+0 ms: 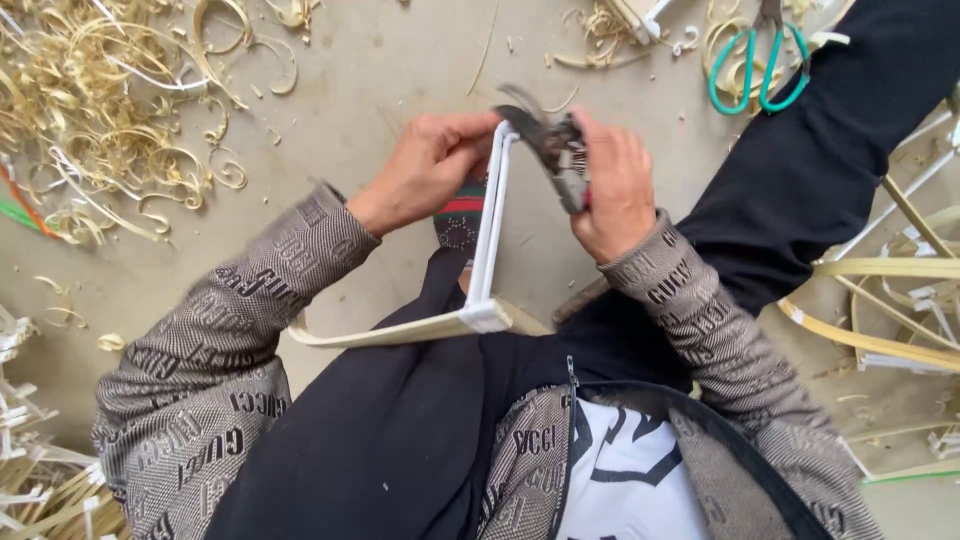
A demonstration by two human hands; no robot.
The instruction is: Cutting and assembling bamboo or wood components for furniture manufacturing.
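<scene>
At frame centre, the left hand (pixel 432 165) grips the top of a white-wrapped bamboo strip frame (pixel 487 245) resting over the lap. The right hand (pixel 612 185) clenches dark pliers (pixel 553 150) biting that top. Green-handled scissors (pixel 757 62) lie upper right; bamboo shavings (pixel 110 110) upper left.

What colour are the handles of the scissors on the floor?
Green, teal-tinted; the scissors show best in the head view.
</scene>
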